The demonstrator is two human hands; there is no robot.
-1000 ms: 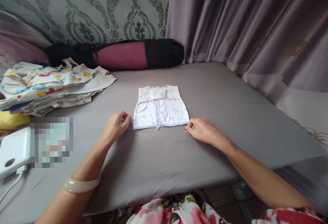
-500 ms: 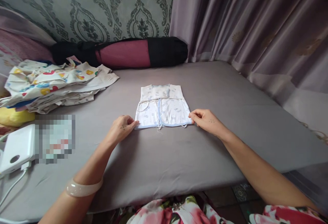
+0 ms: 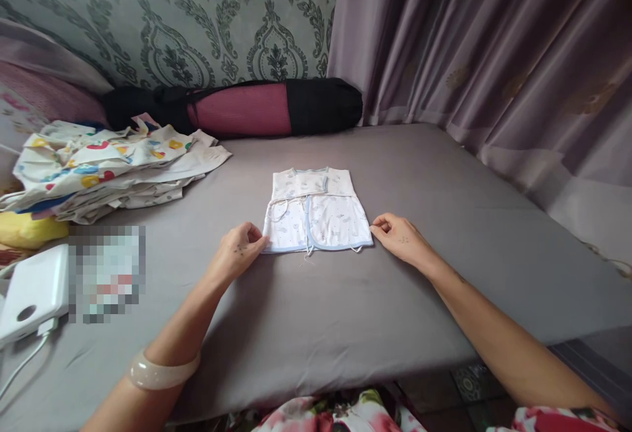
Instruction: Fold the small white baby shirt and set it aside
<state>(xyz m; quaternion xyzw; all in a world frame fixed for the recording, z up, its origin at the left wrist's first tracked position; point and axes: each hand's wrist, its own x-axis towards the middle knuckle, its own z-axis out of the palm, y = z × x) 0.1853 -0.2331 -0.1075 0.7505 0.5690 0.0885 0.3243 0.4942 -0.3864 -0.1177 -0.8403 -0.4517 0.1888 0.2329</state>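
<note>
A small white baby shirt (image 3: 340,218) with pale blue trim, a faint print and thin ties lies flat, its sides folded inward, with the neck end away from me. My left hand (image 3: 240,247) has its thumb and fingers closed at the lower left corner of the hem. On the opposite side, my right hand (image 3: 401,240) is pinched at the shirt's right edge, just above the lower corner. Loose tie ends hang out below the hem in the middle and near the right corner.
A grey sheet (image 3: 316,326) covers the bed surface. At the left lie a heap of printed clothes (image 3: 113,162), a yellow plush item (image 3: 32,229) and a white power bank (image 3: 37,290) with a cable. A black and maroon roll bag (image 3: 241,109) lies along the wall, beside purple curtains (image 3: 419,43).
My right hand has shifted slightly right and up along the shirt's edge, away from the hem corner. The left hand stays at its corner. The whole view has tilted up slightly.
</note>
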